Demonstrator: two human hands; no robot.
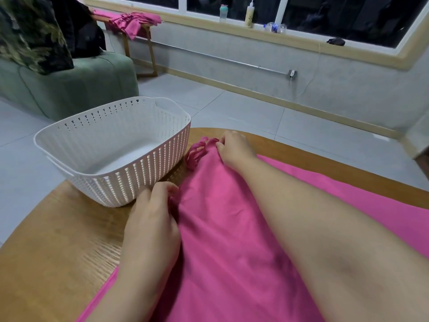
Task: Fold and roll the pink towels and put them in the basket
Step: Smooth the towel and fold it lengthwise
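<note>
Both hands pinch the left edge of the pink fringed cloth towel (222,219): left hand (154,210) at the near corner, right hand (233,148) at the far tasselled one. It lies spread on the round wooden table (60,249), touching the white slatted plastic basket (111,145) (nothing inside). Keeping both corners level should give a straight fold.

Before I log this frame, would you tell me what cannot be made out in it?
Head view, the only one:
- Towel: near end cut off by the bottom edge; much of it lies under both forearms.
- Left hand fingers: tips tucked into the towel's edge.
- Bottles on the sill: labels too small.
- Pink pile on the far table: count unclear.
</note>
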